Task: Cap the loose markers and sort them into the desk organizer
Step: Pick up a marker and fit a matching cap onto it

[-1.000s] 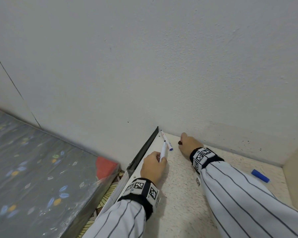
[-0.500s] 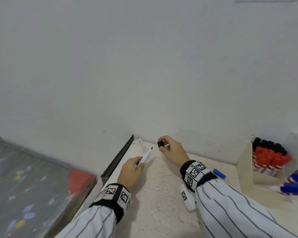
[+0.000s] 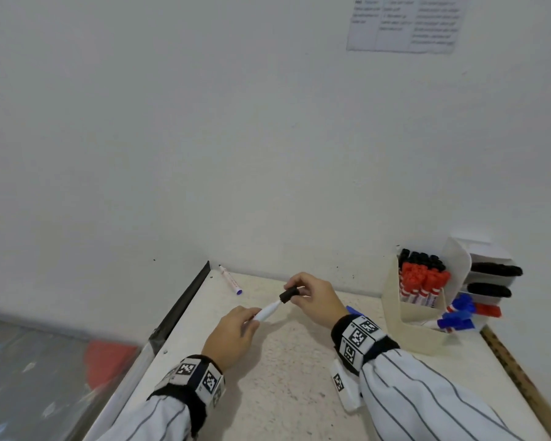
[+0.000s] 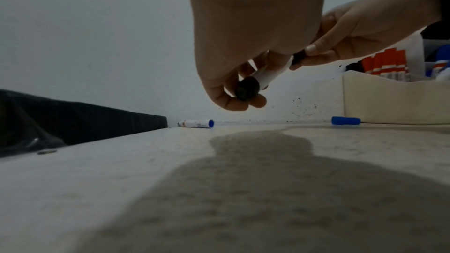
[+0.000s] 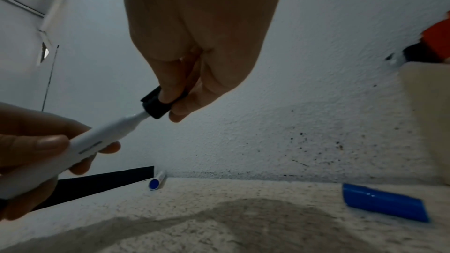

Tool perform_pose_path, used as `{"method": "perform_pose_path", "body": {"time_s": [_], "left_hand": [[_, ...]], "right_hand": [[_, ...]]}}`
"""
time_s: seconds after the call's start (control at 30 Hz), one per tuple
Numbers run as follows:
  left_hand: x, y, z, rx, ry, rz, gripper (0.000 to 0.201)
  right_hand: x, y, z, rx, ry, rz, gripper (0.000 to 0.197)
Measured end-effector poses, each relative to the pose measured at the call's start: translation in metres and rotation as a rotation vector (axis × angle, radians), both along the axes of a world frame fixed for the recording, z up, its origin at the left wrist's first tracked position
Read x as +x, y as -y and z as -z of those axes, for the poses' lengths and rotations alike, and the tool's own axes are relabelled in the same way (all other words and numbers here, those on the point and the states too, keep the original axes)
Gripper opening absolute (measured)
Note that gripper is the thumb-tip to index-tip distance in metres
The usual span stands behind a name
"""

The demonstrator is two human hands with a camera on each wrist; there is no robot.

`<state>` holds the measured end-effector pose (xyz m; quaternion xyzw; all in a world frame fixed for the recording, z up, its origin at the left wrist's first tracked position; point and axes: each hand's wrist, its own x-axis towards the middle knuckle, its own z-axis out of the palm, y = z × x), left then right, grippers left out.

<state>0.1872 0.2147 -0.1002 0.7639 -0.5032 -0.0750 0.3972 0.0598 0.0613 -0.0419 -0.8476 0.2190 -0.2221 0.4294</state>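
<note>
Nearby, blue cap (image 5: 384, 203), uncapped marker (image 3: 230, 279) on desk (image 3: 277, 370); left grip (image 3: 233, 337) holds white marker (image 3: 267, 310), right grip (image 3: 315, 300) black cap (image 3: 288, 295).

Left hand (image 3: 233, 337) curled round a marker barrel, right hand (image 3: 315, 300) pinching a black cap at its tip, both wrists raised off the desk.

head above, wrists low beside desk (image 3: 268, 361)

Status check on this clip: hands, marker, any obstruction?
Left hand grips white marker. Right hand pinches black cap at its tip, not seated. Blue cap loose on desk; nothing in the way.
</note>
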Motion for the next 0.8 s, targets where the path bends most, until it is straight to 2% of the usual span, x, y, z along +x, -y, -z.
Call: {"method": "perform_pose_path", "body": {"time_s": [0.17,0.23,0.3,0.4,0.47,0.8], "left_hand": [[-0.021,0.010,-0.005,0.008,-0.003,0.075,0.030],[-0.030,0.015,-0.005,-0.006,-0.019,0.090,0.029],[-0.037,0.017,-0.004,-0.015,-0.047,0.097,0.028],[-0.046,0.019,-0.003,-0.030,-0.069,0.120,0.027],[-0.048,0.021,-0.001,-0.044,-0.052,0.120,0.029],[-0.051,0.018,-0.008,-0.061,-0.147,0.093,0.026]], "right_hand": [[-0.021,0.003,0.002,-0.019,-0.090,-0.006,0.034],[-0.028,0.002,0.005,0.051,-0.087,0.022,0.022],[-0.035,-0.002,0.006,0.077,-0.161,0.033,0.004],[-0.040,-0.001,0.013,0.016,-0.276,0.060,0.038],[-0.040,0.000,0.018,0.003,-0.302,0.081,0.047],[-0.034,-0.001,0.017,0.047,-0.234,0.133,0.044]]}}
